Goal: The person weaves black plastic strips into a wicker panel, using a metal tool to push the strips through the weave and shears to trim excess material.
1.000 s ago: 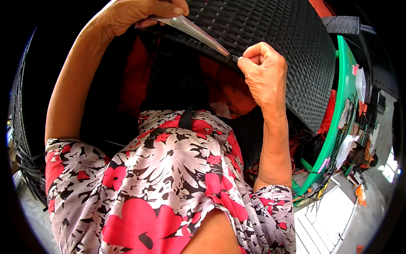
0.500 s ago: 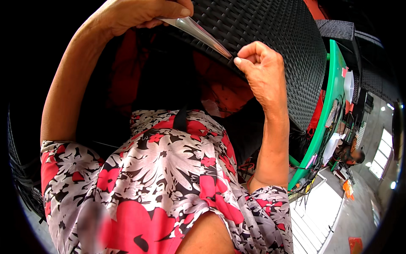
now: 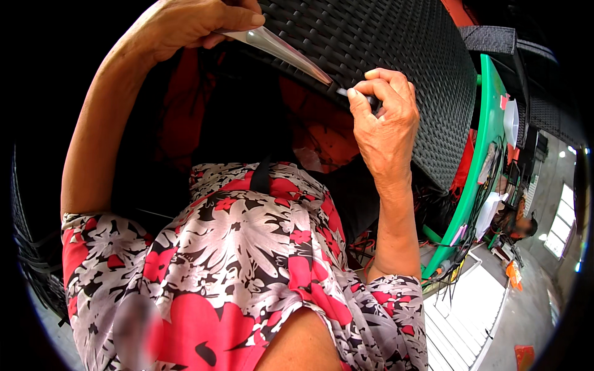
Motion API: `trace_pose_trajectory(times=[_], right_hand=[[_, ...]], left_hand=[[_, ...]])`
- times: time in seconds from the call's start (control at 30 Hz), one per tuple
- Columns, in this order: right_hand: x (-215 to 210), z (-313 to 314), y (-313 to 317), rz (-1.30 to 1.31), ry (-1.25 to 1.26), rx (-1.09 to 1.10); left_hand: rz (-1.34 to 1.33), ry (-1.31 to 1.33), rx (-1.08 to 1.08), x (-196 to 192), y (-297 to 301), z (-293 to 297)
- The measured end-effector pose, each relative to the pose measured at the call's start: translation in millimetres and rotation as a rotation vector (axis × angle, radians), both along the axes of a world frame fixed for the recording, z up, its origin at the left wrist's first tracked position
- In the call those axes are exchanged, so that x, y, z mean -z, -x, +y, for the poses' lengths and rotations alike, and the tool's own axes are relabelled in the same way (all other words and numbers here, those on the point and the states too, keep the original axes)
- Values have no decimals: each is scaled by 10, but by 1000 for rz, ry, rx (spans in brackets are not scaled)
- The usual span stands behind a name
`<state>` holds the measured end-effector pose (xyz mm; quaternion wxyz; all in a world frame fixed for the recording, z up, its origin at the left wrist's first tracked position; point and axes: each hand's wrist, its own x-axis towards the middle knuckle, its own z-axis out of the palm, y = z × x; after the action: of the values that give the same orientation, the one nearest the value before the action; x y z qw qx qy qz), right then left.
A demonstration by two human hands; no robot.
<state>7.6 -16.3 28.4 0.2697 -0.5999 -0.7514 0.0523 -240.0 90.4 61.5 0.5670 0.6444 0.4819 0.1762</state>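
Observation:
A black woven wicker panel (image 3: pixel 383 55) fills the top of the head view, tilted over me. My left hand (image 3: pixel 192 21) is at the top, fingers closed on the upper end of a thin shiny metal strip (image 3: pixel 281 52) that runs down to the right along the panel's edge. My right hand (image 3: pixel 380 114) is closed around a small dark tool or strand end (image 3: pixel 371 102) where the strip's lower tip meets the weave. My red, white and black floral garment (image 3: pixel 235 266) fills the lower middle.
A green table edge (image 3: pixel 476 161) curves down the right side with white items and cables on it. Orange-red cloth (image 3: pixel 322 136) lies under the panel. More dark woven pieces stand at the upper right (image 3: pixel 495 40). Another person (image 3: pixel 516 226) sits far right.
My right hand has shifted slightly up and right along the panel's edge, its fingers regripping at the strip's tip. My left hand keeps hold of the strip's upper end.

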Motion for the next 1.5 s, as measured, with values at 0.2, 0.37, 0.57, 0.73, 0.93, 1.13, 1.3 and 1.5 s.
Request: trace_pose_trajectory(times=[0.2, 0.37, 0.57, 0.73, 0.93, 1.13, 1.3, 1.5], right_hand=[[106, -25, -71, 126, 105, -30], [220, -103, 63, 142, 41, 51], [204, -20, 53, 109, 55, -14], [-13, 55, 203, -127, -69, -115], [-322, -46, 13, 329, 246, -52], [-378, -10, 76, 301, 261, -177], [-327, 145, -33, 380, 370, -233], [-313, 219, -69, 416, 417, -323]], left_hand=[[25, -55, -26, -10, -10, -87], [14, -44, -40, 7, -35, -81], [-116, 28, -52, 108, 26, -18], [-90, 33, -88, 8, 106, -62], [-216, -184, 131, -74, -17, -100], [-451, -19, 75, 162, 101, -292], [-557, -68, 147, 127, 144, -314], [-455, -227, 226, -76, 120, -440]])
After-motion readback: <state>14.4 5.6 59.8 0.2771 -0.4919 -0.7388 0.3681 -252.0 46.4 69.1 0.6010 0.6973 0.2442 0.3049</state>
